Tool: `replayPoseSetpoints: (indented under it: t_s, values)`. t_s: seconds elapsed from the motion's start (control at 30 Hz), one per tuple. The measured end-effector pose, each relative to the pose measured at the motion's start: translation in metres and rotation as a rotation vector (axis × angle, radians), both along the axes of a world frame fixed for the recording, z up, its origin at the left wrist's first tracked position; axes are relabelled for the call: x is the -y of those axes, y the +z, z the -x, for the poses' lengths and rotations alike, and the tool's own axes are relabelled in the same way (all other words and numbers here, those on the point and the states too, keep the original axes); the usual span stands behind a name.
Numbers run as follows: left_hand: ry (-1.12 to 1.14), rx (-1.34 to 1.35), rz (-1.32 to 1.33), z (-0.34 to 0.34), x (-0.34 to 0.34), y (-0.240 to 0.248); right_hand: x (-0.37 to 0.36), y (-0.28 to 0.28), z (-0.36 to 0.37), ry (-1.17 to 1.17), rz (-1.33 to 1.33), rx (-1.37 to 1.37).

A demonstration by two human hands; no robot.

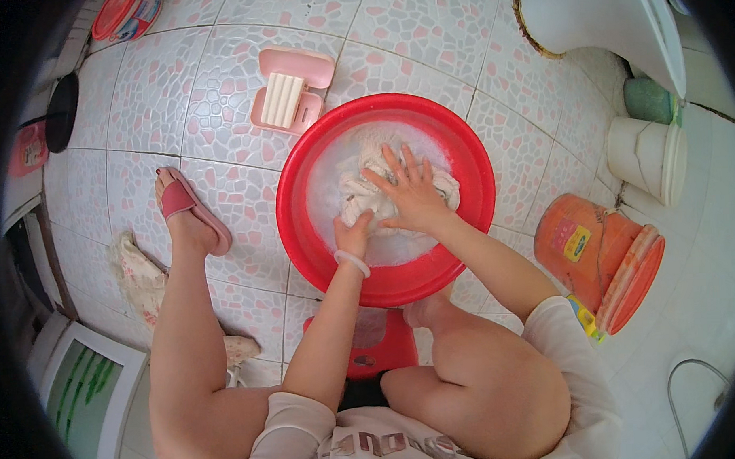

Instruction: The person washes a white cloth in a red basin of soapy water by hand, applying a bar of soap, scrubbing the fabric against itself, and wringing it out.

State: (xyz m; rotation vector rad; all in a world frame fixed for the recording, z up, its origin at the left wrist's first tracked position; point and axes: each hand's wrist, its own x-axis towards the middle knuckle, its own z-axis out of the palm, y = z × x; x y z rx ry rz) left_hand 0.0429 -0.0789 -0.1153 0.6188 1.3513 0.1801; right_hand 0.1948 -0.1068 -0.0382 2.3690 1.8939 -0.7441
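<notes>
In front of me stands a round red basin (289, 192) holding cloudy, sudsy water. A bunched, wet cream cloth (373, 160) lies in it. My right hand (419, 194) rests palm down on the cloth, its fingers spread wide. Beside it, my left hand (354, 236), with a pale bangle at the wrist, grips the near left part of the cloth between thumb and fingers. Some of its fingertips are hidden by the fabric. Beyond the basin's upper left rim, a pink soap box (297, 68) lies open with a ridged cream soap bar (283, 100) in it.
A red plastic stool (400, 342) is under me. An orange bucket (575, 250) lies tipped at the right, near a white bucket (644, 159). A crumpled pale cloth (141, 278) lies on the tiles at the left. A white fixture (603, 19) juts in at the upper right.
</notes>
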Motion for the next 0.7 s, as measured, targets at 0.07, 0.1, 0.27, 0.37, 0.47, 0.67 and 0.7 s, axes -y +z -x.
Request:
replayPoseSetpoints:
  t_s: [0.07,0.1,0.27,0.37,0.47,0.67,0.7]
  values:
    - [0.195,0.145,0.061,-0.001,0.001,0.01,0.001,-0.008,-0.012,-0.025,0.085,-0.02]
    - [0.195,0.145,0.062,-0.004,0.0,0.013,0.002,-0.013,-0.019,-0.051,0.17,-0.04]
    - [0.421,0.188,0.144,0.0,-0.006,0.015,0.006,-0.026,-0.023,-0.414,0.178,-0.13]
    - [0.494,0.08,0.183,0.001,-0.012,0.018,0.004,-0.024,-0.034,-0.434,0.282,-0.643]
    - [0.518,0.085,0.149,0.01,-0.014,-0.002,-0.002,-0.025,-0.038,-0.356,0.354,-0.387]
    - [0.467,0.469,0.467,-0.024,-0.028,0.036,0.001,-0.041,-0.006,-0.658,-0.18,-0.836]
    - [0.47,0.467,0.462,-0.021,-0.03,0.032,0.0,-0.027,0.007,-0.656,-0.185,-0.949]
